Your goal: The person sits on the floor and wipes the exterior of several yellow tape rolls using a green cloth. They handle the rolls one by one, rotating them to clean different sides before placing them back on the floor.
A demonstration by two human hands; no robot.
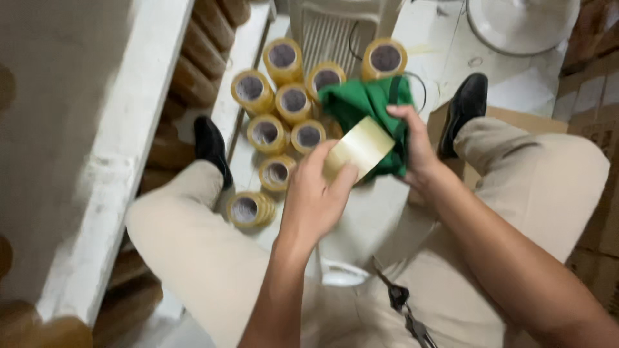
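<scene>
My left hand (316, 193) grips a roll of yellowish packing tape (360, 149), held edge-on in front of me. My right hand (416, 145) clutches a crumpled green cloth (364, 103) that lies against the far side of the roll. Below both hands stand several more tape rolls (284, 103) on the white floor, clustered between my feet. I am seated, with my knees in beige trousers spread to either side.
A white shelf beam (122, 148) runs down the left, with brown rolls (200, 51) stacked behind it. A white slatted plastic piece (329, 32) stands at the top. Cardboard boxes (593, 103) sit at the right. My black shoes (209, 145) flank the rolls.
</scene>
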